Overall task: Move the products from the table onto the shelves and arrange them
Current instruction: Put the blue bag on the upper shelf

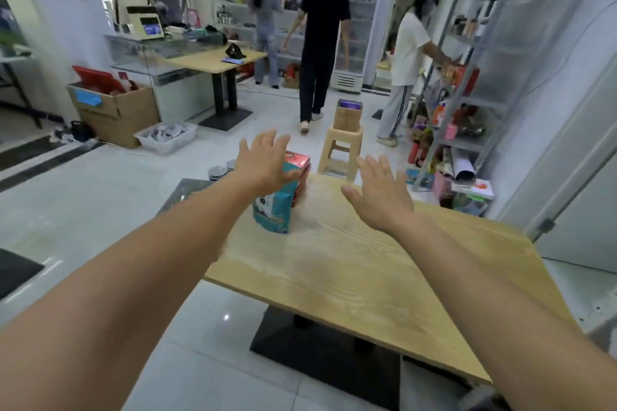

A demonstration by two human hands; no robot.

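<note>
Left hand [263,165] spread, fingers straight, over the top of the teal pouch [273,207]; contact unclear. Right hand [380,197] also open, holding nothing, apart to the right above the desk [367,277]. Pouch stands upright near the far left corner, red box [298,160] just behind it. Risk: a one-sided shove topples the pouch or slides the box off the far edge. Shelves [467,103] far right.

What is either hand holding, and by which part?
Nothing is held. The left hand, open, is at the top of the teal pouch; the right hand, open, hovers apart.
</note>
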